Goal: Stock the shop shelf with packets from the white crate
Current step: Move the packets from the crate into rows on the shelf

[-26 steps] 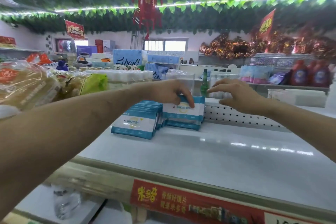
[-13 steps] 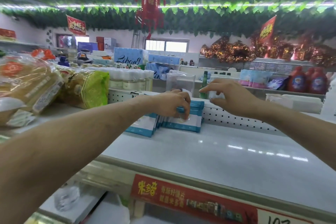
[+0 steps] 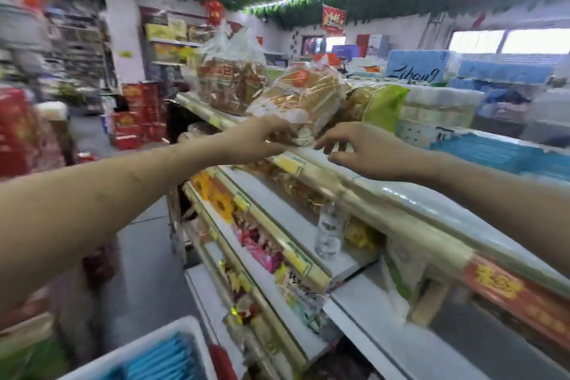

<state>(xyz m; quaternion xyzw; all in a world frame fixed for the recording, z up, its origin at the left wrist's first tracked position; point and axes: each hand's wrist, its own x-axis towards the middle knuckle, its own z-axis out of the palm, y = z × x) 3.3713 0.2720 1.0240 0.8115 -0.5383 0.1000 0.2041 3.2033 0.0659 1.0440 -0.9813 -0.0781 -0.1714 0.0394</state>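
White crate (image 3: 172, 328) sits down low at the bottom left, just off the shelf's near end, stuffed with blue packets (image 3: 160, 358) standing on edge in a tight row. Up on the top shelf (image 3: 431, 203), the stocked packets (image 3: 499, 151) are lined up along its back edge, kinda blurry.

A: Entry: where is the view sitting?

B: One head-worn wide-angle camera, riding above the top shelf's level. It is looking forward and down, facing obliquely along the shop shelf (image 3: 413, 194), which is running from lower right to upper left.

A: How near is it working?

B: Within arm's reach. Both forearms are entering from the sides. The left hand (image 3: 262, 140) and right hand (image 3: 370, 154) are meeting mid-frame at the top shelf's edge. The white crate (image 3: 129, 347) is sitting directly below, cropped by the bottom-left corner. The leaf-hung ceiling (image 3: 339, 3) is filling the top, and the frame's edges are smearing.
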